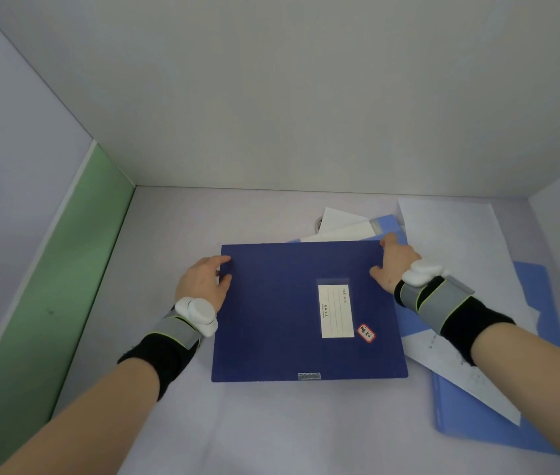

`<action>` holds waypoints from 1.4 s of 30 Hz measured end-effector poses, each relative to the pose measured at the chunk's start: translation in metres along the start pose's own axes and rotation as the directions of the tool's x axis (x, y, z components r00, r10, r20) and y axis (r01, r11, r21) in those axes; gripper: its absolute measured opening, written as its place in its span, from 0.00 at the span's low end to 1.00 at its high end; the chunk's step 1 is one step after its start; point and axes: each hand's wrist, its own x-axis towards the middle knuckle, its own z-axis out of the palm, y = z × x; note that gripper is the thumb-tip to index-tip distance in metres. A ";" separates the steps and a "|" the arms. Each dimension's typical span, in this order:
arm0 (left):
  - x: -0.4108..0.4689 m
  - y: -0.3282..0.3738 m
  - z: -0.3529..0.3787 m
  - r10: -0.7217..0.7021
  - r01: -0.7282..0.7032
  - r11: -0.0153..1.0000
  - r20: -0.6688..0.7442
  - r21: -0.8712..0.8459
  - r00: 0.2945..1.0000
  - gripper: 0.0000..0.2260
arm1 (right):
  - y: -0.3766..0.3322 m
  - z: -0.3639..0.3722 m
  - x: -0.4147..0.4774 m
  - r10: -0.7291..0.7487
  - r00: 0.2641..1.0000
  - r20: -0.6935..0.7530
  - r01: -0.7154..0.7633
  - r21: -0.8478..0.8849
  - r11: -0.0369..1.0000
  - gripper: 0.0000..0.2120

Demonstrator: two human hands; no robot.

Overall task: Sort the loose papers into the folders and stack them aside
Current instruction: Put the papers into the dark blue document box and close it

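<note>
A dark blue file box (271,313) lies flat in the middle of the table, with a white label and a red sticker on its cover. My left hand (203,282) grips its far left edge. My right hand (393,262) holds its far right corner. Loose white papers (450,241) spread out to the right, over a light blue folder (539,399). Another light blue folder (386,224) with white sheets (340,217) on it shows behind the box.
The white table (271,423) is closed in by a grey back wall, a green panel (66,269) on the left and a pale wall on the right. A small round object (319,223) peeks out behind the sheets.
</note>
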 end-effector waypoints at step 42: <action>-0.049 0.035 0.066 0.416 -0.547 0.779 0.399 0.307 0.817 0.59 | -0.027 0.084 -0.054 -0.539 0.822 0.185 0.568 -0.339 0.750 0.69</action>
